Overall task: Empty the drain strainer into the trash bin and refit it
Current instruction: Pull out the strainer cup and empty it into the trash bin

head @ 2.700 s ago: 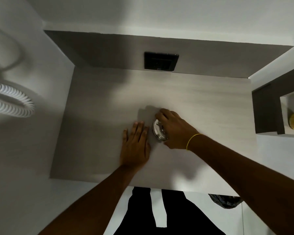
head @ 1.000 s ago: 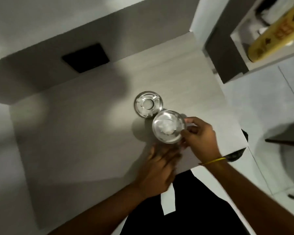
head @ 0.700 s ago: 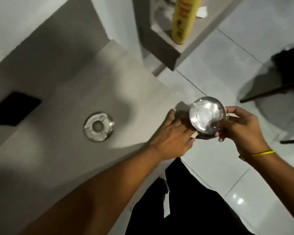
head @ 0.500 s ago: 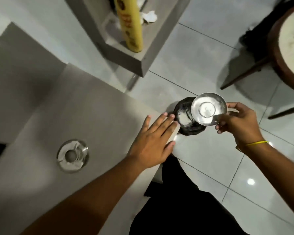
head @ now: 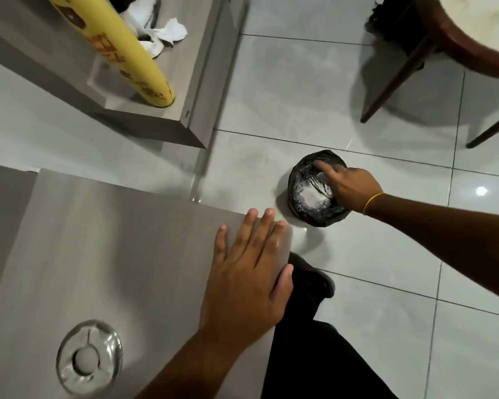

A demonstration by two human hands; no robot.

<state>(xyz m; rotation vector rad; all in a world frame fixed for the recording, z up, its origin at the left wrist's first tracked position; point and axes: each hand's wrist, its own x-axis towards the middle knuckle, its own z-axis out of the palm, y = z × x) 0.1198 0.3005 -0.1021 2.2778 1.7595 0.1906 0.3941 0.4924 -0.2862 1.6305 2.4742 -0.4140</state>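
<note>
My right hand (head: 350, 189) reaches into the trash bin (head: 318, 188); its fingers curl over the drain strainer (head: 314, 191), which sits blurred inside the black liner, metal glinting. Whether they grip it, I cannot tell. My left hand (head: 249, 279) lies flat, fingers spread, on the grey counter (head: 98, 240). Open drain hole (head: 88, 359) near the counter's lower corner. Yellow bottle (head: 121, 50) on a shelf; chair legs (head: 398, 79) beyond the bin.

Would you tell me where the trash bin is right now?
The trash bin stands on the tiled floor right of centre, just past the sink's corner, under the right hand.
</note>
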